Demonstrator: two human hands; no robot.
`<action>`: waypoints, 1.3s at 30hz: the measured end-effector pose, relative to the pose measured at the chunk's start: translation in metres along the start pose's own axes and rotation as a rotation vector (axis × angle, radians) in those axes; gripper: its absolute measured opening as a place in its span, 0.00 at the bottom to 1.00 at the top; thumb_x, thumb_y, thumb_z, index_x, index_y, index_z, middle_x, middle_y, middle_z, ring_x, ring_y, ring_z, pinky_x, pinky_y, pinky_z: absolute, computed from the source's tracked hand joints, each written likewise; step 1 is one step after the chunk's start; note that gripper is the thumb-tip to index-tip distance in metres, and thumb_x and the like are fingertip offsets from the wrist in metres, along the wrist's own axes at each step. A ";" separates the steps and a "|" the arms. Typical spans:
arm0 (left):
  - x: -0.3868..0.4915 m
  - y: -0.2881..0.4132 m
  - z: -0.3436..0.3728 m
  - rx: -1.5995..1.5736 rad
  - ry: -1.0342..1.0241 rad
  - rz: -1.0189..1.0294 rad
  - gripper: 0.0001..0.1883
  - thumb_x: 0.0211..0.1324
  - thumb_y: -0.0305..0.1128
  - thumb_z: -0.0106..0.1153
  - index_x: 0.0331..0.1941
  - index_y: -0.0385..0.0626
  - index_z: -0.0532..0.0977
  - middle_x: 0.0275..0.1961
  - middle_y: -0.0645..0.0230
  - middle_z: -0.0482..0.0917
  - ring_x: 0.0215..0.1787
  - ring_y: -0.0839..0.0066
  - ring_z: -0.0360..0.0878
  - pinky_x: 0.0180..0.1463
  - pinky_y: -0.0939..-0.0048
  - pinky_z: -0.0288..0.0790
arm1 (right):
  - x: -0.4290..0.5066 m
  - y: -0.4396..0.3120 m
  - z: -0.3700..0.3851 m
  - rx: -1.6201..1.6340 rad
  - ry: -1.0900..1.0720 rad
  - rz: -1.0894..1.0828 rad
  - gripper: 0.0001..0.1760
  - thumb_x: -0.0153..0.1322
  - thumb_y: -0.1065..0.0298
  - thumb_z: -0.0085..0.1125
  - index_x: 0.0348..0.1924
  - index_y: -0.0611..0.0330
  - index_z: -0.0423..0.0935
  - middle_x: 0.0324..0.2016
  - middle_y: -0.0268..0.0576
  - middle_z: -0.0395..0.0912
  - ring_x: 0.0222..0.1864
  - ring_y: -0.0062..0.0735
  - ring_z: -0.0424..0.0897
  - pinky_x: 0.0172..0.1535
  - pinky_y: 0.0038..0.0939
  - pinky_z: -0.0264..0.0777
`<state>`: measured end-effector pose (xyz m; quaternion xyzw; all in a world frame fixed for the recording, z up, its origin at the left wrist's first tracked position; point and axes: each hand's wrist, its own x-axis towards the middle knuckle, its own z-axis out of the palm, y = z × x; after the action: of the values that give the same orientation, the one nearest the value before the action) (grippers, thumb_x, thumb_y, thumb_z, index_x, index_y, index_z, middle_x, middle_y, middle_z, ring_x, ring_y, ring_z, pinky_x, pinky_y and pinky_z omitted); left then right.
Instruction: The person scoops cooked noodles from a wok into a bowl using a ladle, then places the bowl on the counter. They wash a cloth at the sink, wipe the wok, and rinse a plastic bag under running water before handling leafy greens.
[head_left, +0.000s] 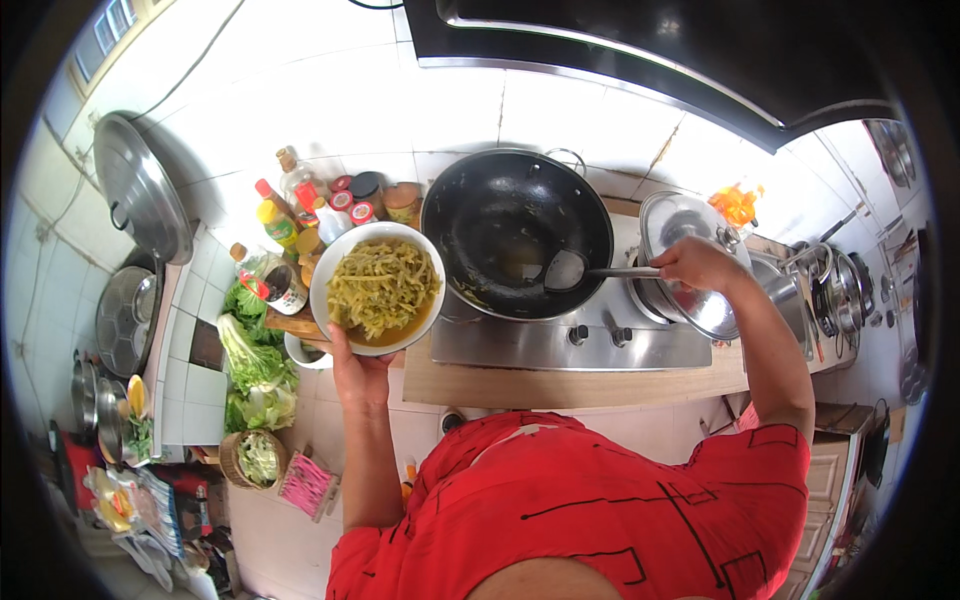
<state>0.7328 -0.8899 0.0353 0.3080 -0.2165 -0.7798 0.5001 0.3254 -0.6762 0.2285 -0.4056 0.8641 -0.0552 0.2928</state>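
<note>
My left hand (361, 367) holds a white bowl (321, 281) by its near rim, left of the wok. Cooked, shredded yellow-green vegetables (384, 289) fill the bowl, with brownish liquid along one side. In my right hand (694, 264) is the handle of a metal wok spatula (566, 271), its blade down inside the black wok (487, 217). The wok stands on a stainless steel gas stove (510, 345). Bits of food and a little liquid cling to its inner surface.
Seasoning bottles and jars (281, 225) crowd the counter behind the bowl. A glass-lidded pot (679, 217) stands beneath my right forearm. Leafy greens (251, 352) lie at the left, above a wicker basket (234, 457). Overhead is a black range hood (645, 52). A large metal lid (142, 187) leans against the left wall.
</note>
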 end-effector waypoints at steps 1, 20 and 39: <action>0.000 0.002 0.000 0.024 -0.016 0.003 0.34 0.66 0.61 0.47 0.67 0.51 0.61 0.64 0.62 0.72 0.58 0.62 0.78 0.48 0.55 0.81 | 0.005 0.002 0.001 0.018 -0.020 0.032 0.19 0.68 0.71 0.58 0.53 0.59 0.81 0.20 0.39 0.77 0.19 0.22 0.74 0.25 0.25 0.69; -0.003 0.002 -0.018 -0.013 -0.011 -0.059 0.36 0.66 0.62 0.45 0.69 0.52 0.58 0.67 0.61 0.68 0.61 0.58 0.75 0.52 0.51 0.79 | 0.091 -0.059 0.081 0.545 0.164 -0.273 0.21 0.71 0.71 0.58 0.58 0.55 0.78 0.21 0.28 0.72 0.21 0.17 0.65 0.29 0.22 0.66; -0.025 0.008 -0.030 -0.046 -0.085 -0.067 0.35 0.67 0.62 0.43 0.70 0.53 0.57 0.69 0.65 0.67 0.67 0.63 0.69 0.56 0.49 0.71 | -0.059 -0.135 0.090 -0.614 0.927 -1.093 0.29 0.56 0.80 0.62 0.51 0.48 0.81 0.22 0.38 0.68 0.19 0.35 0.72 0.22 0.31 0.68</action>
<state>0.7671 -0.8715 0.0255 0.2699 -0.2091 -0.8134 0.4710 0.4949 -0.7100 0.2262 -0.7722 0.5524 -0.1138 -0.2925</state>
